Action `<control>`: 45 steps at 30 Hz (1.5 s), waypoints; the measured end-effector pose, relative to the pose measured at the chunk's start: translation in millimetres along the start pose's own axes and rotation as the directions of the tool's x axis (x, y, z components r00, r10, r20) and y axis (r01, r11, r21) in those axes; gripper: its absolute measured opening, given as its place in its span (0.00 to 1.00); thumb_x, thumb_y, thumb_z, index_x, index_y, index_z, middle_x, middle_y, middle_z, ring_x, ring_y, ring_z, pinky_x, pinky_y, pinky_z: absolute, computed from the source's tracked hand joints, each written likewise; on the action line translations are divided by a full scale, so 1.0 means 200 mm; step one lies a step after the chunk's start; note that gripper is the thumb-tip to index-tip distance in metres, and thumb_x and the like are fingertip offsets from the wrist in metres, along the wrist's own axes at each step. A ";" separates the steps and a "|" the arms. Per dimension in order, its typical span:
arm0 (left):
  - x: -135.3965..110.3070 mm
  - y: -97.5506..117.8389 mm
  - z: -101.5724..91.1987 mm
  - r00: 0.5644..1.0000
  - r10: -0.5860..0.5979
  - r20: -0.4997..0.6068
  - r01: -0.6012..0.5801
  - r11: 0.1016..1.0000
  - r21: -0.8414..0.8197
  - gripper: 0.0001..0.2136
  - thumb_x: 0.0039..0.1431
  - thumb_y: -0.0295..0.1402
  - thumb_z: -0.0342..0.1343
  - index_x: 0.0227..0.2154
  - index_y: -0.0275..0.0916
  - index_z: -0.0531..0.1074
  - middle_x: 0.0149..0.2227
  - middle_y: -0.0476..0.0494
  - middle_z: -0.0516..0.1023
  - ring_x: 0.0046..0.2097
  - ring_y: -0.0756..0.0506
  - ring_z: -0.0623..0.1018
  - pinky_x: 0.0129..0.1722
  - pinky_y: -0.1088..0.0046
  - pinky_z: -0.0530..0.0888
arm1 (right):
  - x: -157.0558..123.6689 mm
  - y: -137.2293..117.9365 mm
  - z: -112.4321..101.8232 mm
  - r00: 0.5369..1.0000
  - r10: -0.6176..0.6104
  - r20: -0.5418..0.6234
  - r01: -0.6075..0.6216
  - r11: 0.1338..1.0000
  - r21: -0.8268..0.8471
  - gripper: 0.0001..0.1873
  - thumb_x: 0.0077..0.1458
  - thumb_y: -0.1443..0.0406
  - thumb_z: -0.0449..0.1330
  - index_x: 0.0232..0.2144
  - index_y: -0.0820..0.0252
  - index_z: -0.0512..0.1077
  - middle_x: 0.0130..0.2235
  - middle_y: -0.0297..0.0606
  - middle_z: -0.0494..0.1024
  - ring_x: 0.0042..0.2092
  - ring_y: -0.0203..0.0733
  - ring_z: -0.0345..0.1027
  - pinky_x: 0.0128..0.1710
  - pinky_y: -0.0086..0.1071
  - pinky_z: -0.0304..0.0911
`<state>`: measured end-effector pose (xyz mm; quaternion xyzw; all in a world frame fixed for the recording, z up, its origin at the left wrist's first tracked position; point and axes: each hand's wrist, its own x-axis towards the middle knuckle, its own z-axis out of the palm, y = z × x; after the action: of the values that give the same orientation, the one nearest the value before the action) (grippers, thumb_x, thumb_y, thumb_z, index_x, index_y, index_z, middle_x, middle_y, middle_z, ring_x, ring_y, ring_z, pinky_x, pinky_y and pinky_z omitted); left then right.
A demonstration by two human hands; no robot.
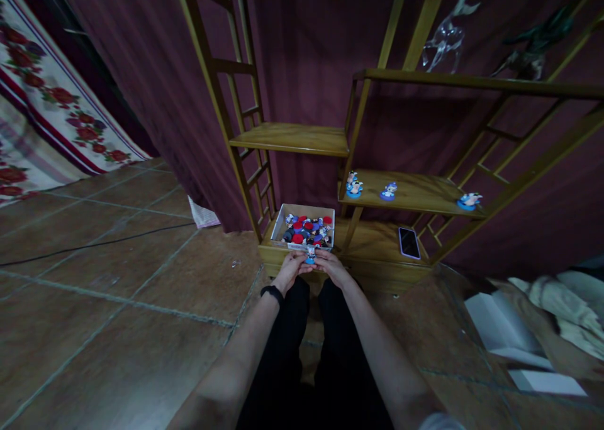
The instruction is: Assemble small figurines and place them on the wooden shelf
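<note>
My left hand [291, 268] and my right hand [331, 265] meet in front of a white box [283, 214] on the lowest board of a wooden shelf unit [377, 254]. Both hands pinch a small figurine on a blue base [310, 254] between their fingertips. The box holds several small red, blue and dark toys. Three more figurines [353, 185] [389, 192] [469, 200] stand on the middle shelf to the right. A dark band sits on my left wrist.
A phone [409, 242] lies flat on the lowest board, right of the box. A glass animal figure [446, 37] and a dark one [533, 46] stand on the top shelf. White papers and cloth [542, 329] lie on the tiled floor at right. A dark red curtain hangs behind.
</note>
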<state>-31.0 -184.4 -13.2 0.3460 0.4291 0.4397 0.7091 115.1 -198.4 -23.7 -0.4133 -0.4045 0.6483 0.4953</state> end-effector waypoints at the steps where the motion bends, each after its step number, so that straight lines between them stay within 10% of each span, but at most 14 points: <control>1: 0.00 0.00 0.00 1.000 0.002 -0.002 -0.002 1.000 0.005 0.09 0.49 0.27 0.56 0.33 0.33 0.63 0.25 0.42 0.76 0.26 0.46 0.78 0.26 0.74 0.75 | 0.00 0.00 0.00 1.000 0.002 0.004 -0.002 1.000 -0.004 0.20 0.37 0.60 0.64 0.38 0.56 0.73 0.41 0.37 0.76 0.37 0.39 0.70 0.39 0.35 0.64; 45: 0.00 -0.05 0.02 0.976 0.188 0.115 -0.208 0.955 0.209 0.29 0.36 0.26 0.64 0.46 0.34 0.65 0.24 0.51 0.74 0.26 0.52 0.73 0.26 0.78 0.68 | 0.00 -0.01 -0.02 0.998 -0.059 0.018 0.058 0.997 0.043 0.22 0.35 0.61 0.64 0.37 0.59 0.73 0.37 0.38 0.77 0.40 0.45 0.69 0.42 0.36 0.62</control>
<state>-23.9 -188.1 -20.7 0.4839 0.4046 0.4417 0.6380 118.3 -197.9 -23.7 -0.3843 -0.4072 0.6460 0.5189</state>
